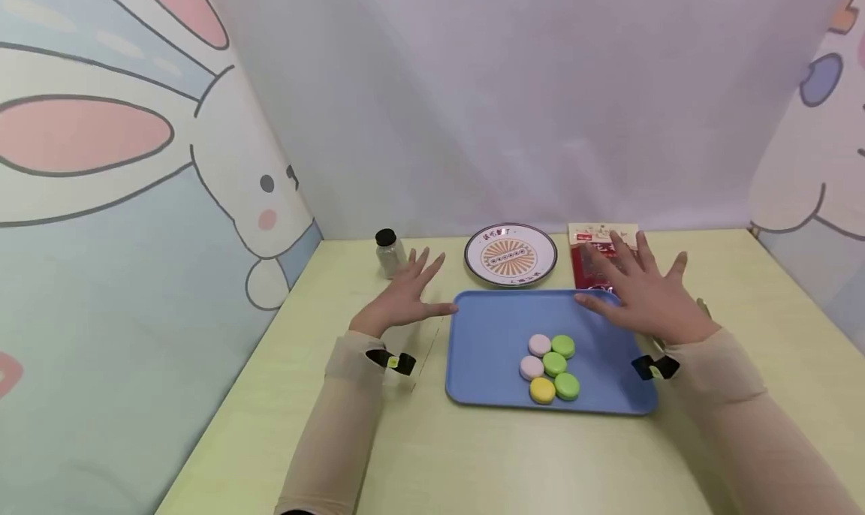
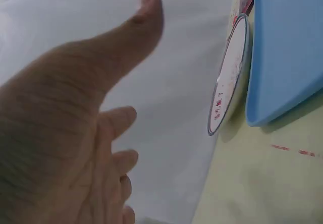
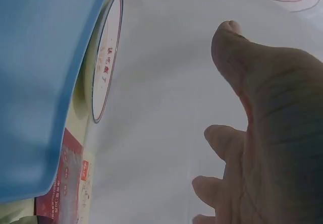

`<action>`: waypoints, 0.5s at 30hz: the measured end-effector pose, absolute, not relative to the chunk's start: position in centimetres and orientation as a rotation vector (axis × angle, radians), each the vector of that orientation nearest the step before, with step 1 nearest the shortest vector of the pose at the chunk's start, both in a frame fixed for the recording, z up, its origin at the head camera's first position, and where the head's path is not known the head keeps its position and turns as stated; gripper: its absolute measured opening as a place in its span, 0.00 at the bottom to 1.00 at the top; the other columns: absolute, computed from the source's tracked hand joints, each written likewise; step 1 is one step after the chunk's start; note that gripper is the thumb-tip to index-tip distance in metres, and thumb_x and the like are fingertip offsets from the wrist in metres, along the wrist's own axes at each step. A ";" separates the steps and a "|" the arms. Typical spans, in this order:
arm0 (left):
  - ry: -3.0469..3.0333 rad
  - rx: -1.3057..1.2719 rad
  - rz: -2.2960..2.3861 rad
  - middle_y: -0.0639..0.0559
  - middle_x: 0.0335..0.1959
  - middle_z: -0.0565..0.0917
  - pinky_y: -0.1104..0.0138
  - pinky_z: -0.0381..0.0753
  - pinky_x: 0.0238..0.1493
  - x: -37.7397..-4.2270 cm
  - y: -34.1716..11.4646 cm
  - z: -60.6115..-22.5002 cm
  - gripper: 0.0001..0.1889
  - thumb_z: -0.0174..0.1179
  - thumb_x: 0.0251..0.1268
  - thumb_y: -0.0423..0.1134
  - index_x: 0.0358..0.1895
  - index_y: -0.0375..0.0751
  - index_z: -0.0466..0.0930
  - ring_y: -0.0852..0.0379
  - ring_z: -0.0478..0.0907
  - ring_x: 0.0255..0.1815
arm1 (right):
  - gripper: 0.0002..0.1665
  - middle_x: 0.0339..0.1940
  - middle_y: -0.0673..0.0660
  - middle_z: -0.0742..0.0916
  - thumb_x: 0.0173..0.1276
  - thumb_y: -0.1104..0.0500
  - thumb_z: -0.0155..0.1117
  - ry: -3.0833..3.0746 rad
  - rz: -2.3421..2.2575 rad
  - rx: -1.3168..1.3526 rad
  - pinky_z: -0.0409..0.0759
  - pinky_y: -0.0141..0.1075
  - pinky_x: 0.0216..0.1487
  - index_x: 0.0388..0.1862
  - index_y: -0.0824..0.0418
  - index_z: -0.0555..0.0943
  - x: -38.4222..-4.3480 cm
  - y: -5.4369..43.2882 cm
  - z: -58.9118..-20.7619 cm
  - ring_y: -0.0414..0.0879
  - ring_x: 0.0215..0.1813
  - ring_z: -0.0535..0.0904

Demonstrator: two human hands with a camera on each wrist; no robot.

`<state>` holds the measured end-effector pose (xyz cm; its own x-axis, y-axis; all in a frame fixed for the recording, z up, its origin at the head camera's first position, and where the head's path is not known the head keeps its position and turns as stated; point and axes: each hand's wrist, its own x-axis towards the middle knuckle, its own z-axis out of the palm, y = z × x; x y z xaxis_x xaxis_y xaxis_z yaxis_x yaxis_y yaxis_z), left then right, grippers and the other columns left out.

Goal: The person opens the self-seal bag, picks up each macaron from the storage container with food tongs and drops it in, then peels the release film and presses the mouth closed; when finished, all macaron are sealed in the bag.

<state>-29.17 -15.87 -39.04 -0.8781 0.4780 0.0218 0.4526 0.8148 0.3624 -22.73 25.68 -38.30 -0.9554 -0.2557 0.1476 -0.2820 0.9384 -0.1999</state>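
A blue tray [image 1: 496, 335] lies on the table with several macarons on it: two pale pink ones [image 1: 531, 368], three green ones [image 1: 555, 363] and one yellow [image 1: 542, 390]. My left hand [image 1: 405, 296] is held with fingers spread to the left of the tray, its thumb tip near the tray's back left corner. Over the right side of the tray is my right hand [image 1: 638, 290], fingers also spread. It partly covers a red and cream packet [image 1: 584, 263] in the head view. Both hands hold nothing.
Behind the tray lies a round patterned plate [image 1: 510, 255]. A small clear jar with a black lid [image 1: 386, 237] stands at the back left, beyond my left fingers. A thin object [image 1: 703, 307] shows partly behind my right wrist. A pale curtain [image 1: 486, 109] hangs along the table's back edge.
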 end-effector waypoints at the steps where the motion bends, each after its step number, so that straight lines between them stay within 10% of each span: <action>1: 2.867 0.786 0.668 0.52 0.84 0.39 0.38 0.43 0.75 -29.3 -16.2 -39.5 0.53 0.59 0.58 0.74 0.82 0.64 0.43 0.47 0.29 0.82 | 0.57 0.82 0.70 0.47 0.67 0.25 0.54 -2.979 0.409 0.438 0.26 0.81 0.60 0.84 0.50 0.47 -22.7 25.9 -38.4 0.70 0.79 0.28; 7: 2.663 0.761 0.863 0.54 0.81 0.53 0.48 0.51 0.77 -29.1 -20.0 -43.2 0.39 0.60 0.70 0.61 0.80 0.57 0.57 0.53 0.43 0.82 | 0.52 0.77 0.75 0.59 0.71 0.40 0.65 -2.964 0.768 0.539 0.61 0.74 0.63 0.79 0.68 0.56 -21.3 29.4 -41.0 0.76 0.74 0.55; 15: 2.569 0.811 0.742 0.58 0.82 0.47 0.52 0.36 0.79 -29.3 -22.9 -45.5 0.49 0.71 0.57 0.61 0.80 0.53 0.57 0.52 0.36 0.83 | 0.63 0.79 0.77 0.42 0.65 0.41 0.71 -2.964 0.808 0.347 0.34 0.76 0.67 0.80 0.71 0.45 -18.4 34.9 -45.3 0.72 0.78 0.27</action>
<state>-29.31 -22.92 -45.52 -0.7769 0.6080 -0.1636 0.4271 0.6998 0.5726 -18.44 34.86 -45.31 -0.9735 -0.2024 0.1061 -0.2283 0.8382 -0.4954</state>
